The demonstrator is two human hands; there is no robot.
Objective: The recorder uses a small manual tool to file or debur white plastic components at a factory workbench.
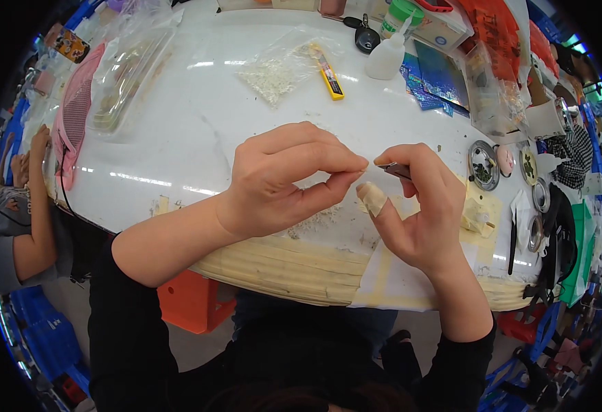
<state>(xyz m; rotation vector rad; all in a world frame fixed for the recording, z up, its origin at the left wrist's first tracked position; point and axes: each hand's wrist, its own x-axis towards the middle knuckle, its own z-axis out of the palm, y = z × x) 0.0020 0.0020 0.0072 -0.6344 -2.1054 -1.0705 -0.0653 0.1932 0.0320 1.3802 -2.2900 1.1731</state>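
Observation:
My left hand [273,180] is closed in a pinch over the table, thumb and forefinger tips pressed together. Whatever sits between them is too small to make out. Facing it, my right hand [424,206] grips a small flat dark metal blade [395,169] between its bent fingers. Beige tape [373,199] wraps the right thumb, which stands apart from the blade. A narrow gap separates the blade from the left fingertips. Below the hands, pale crumbs and shavings [314,223] are scattered on the white table [198,117].
Further back lie a clear bag of small white pieces [270,79], a yellow case [330,74], a white squeeze bottle [387,56] and car keys [365,36]. Shiny blue packets [441,75] and round metal dishes [483,180] stand right. Another person's arm [38,199] rests at the left.

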